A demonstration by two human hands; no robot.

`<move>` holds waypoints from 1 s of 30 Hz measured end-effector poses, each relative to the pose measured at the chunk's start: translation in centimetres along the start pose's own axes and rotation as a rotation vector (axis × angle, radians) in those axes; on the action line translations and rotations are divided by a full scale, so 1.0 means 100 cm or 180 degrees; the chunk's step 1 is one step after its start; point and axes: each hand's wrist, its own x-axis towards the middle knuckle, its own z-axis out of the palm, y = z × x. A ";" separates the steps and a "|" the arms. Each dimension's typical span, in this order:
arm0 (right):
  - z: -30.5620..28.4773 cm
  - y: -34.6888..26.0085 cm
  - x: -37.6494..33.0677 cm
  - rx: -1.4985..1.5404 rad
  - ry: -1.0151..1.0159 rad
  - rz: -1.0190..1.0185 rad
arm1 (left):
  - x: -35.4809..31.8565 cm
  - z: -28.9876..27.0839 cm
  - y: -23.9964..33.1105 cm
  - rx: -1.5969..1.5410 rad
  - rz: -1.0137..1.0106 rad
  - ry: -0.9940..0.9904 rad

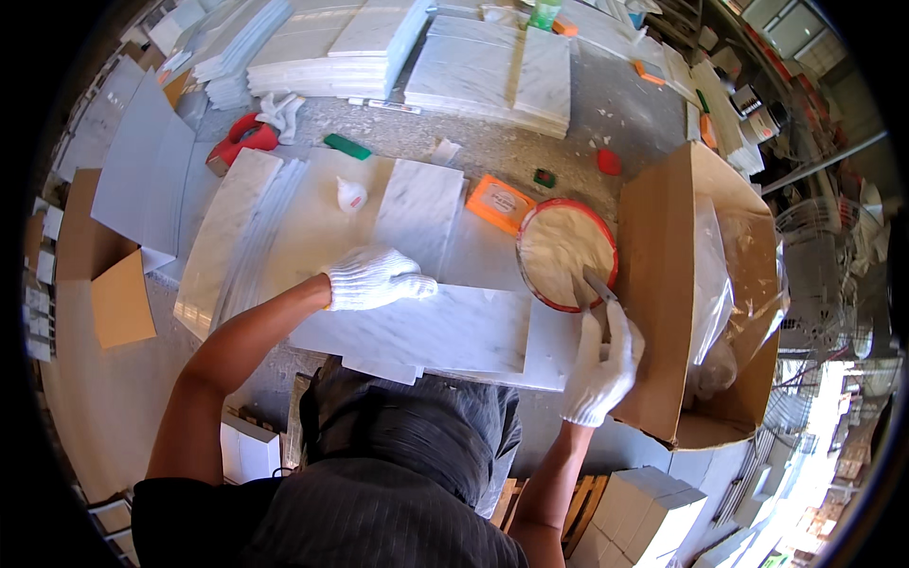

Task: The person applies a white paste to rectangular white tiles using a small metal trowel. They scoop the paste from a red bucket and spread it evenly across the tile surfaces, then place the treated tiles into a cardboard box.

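Right hand [600, 364], scraper [598, 284] in paste bowl [566, 254]

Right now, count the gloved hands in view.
2. The left hand lies flat on a marble tile; the right hand holds a scraper in the red-rimmed bowl of paste.

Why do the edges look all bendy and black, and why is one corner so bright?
Head view: the fisheye lens bends straight tile edges and leaves a black rim; sunlight washes out the lower right corner beside the box; the middle is sharp, with the gloved left hand and right hand clear.
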 end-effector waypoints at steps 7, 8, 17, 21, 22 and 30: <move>0.025 -0.087 0.033 0.0874 -0.1709 -0.0685 | -0.017 0.007 -0.009 0.0367 -0.0033 0.0037; 0.043 -0.090 0.040 0.0860 -0.1943 -0.1035 | -0.017 0.009 -0.007 0.0375 -0.0015 0.0071; 0.212 -0.133 0.058 0.0073 -0.2784 -0.2377 | -0.020 0.008 -0.002 0.0411 0.0041 0.0082; 0.256 -0.145 0.048 -0.0073 -0.2718 -0.2589 | -0.024 0.010 -0.006 0.0236 0.0113 0.0157; 0.266 -0.148 0.044 -0.0111 -0.2777 -0.2626 | -0.024 0.012 -0.009 0.0239 0.0121 0.0129; 0.262 -0.158 0.041 0.0305 -0.2864 -0.2343 | -0.024 0.011 -0.006 0.0331 0.0322 0.0223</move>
